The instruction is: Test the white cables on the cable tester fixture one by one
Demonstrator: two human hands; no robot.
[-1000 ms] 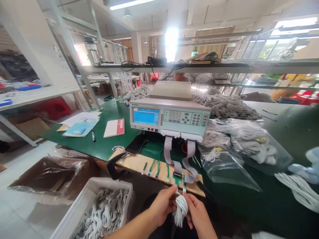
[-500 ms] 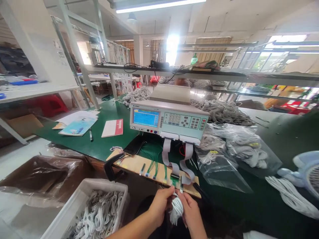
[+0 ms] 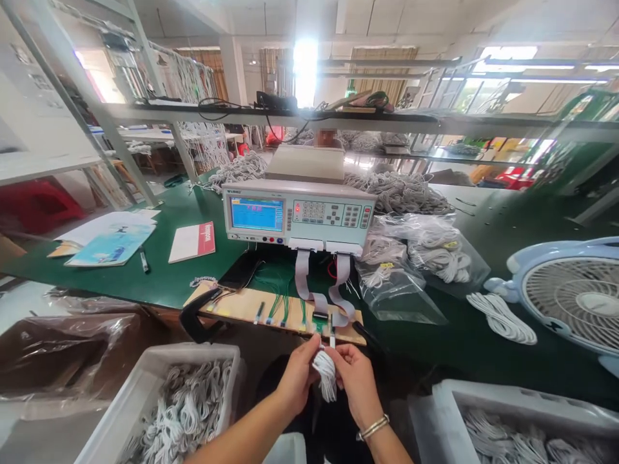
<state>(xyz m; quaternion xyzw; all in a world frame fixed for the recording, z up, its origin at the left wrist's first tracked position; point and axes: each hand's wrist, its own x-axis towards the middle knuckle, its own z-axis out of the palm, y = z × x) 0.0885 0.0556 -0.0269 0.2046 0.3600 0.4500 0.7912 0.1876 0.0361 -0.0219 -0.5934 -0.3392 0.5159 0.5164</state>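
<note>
Between my hands hangs a bundle of white cable [image 3: 325, 374], just in front of the wooden board [image 3: 227, 306] at the table edge. My left hand [image 3: 300, 368] pinches the top of the bundle from the left. My right hand [image 3: 352, 370] is closed on its upper end from the right, close to the small green circuit board [image 3: 320, 325]. Fingers hide the cable ends, so whether they touch the board's connector I cannot tell. Grey ribbon cables [image 3: 304, 274] run from the circuit board up to a bench tester [image 3: 309, 216] with a lit blue screen.
White bins of bundled cables stand low left [image 3: 145, 367] and low right [image 3: 449, 412]. A blue fan [image 3: 532, 264] and a loose cable coil [image 3: 503, 319] lie right. Bagged cables [image 3: 401, 296] sit beside the tester. A black clamp [image 3: 193, 319] grips the board's left end.
The view has turned right, bringing the fan and right bin further into sight. Both hands still hold the cable bundle at the board. The tester's screen now shows reddish text, and a red light glows on its panel.
</note>
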